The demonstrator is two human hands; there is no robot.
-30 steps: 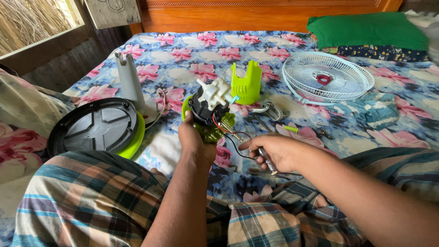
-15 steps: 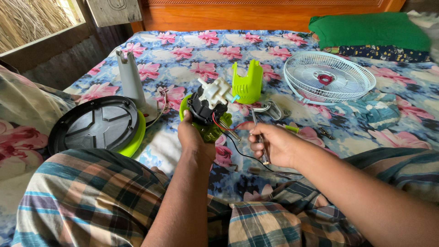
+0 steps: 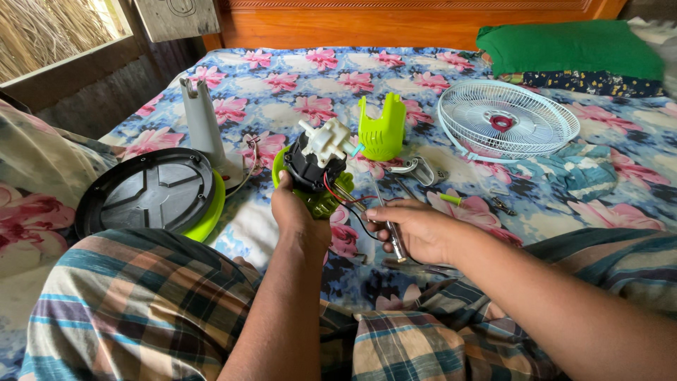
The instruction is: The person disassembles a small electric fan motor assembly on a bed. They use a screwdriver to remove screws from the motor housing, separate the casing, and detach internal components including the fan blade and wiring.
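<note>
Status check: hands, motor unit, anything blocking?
Left hand grips fan motor. Right hand holds screwdriver. Red and black wires cross between.

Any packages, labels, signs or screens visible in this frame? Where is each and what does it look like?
No packages or screens in view.
Board: pale, squarish, sign-like, top left beside the wooden headboard; faint dark line markings, too cut off to tell more.
Round red centre badge: middle of the white fan grille lying on the floral bedsheet, right of centre; its detail is too small to make out.
</note>
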